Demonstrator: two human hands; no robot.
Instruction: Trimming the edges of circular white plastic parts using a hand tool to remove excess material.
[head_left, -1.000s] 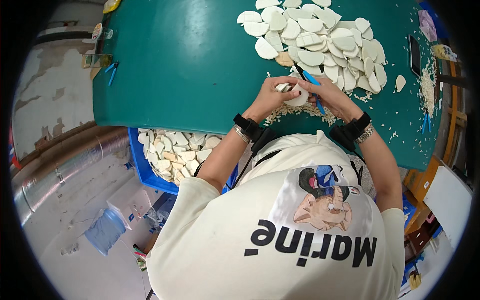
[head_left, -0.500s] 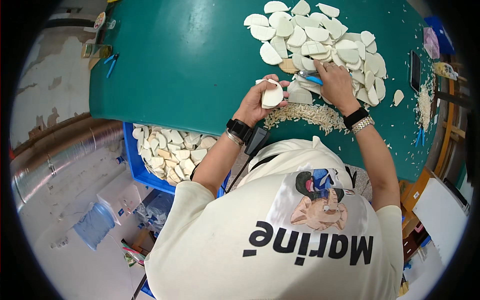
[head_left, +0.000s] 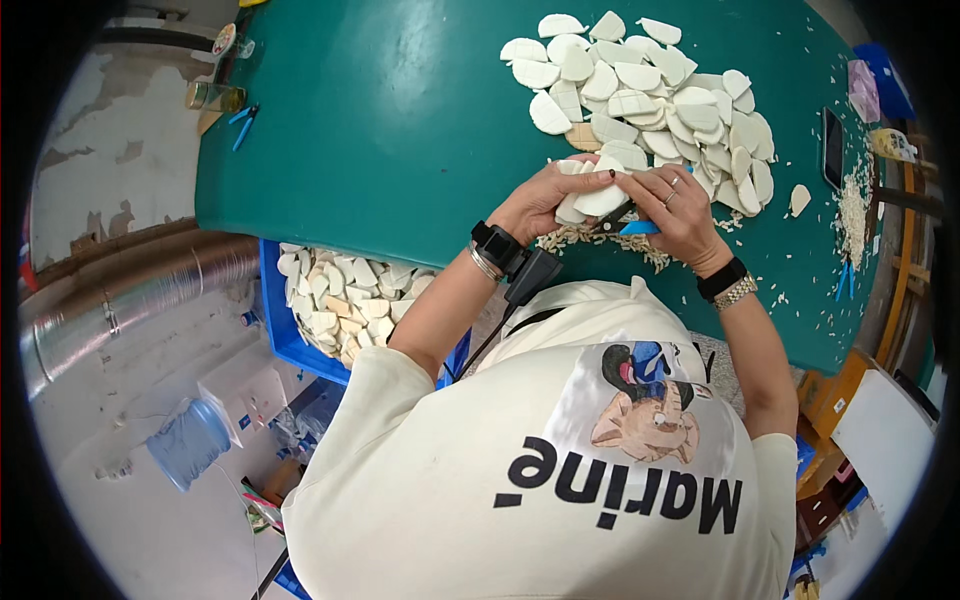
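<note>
Several flat, half-moon white pieces (head_left: 600, 200) are fanned out in my left hand (head_left: 540, 203), whose thumb presses on them. My right hand (head_left: 685, 215) is closed around blue-handled nippers (head_left: 640, 228) and its fingertips touch the edge of those same pieces. The dark jaws of the nippers sit just below the held pieces, partly hidden. Beyond my hands spreads a heap of similar white pieces (head_left: 640, 75), with one tan piece (head_left: 583, 137) at its near left edge. Small cream-coloured offcuts (head_left: 655, 258) lie below my hands.
A blue crate (head_left: 272, 300) full of white and tan pieces stands left of me, below the green table (head_left: 350, 130). Other blue-handled pliers (head_left: 243, 125), a jar (head_left: 215, 97) and a phone (head_left: 832, 148) rest on the table. More offcuts (head_left: 853, 215) lie far right.
My right hand has come back from the heap toward me with the nippers. My left hand has moved right, and both hands now meet at the white pieces, which are more fanned out.
</note>
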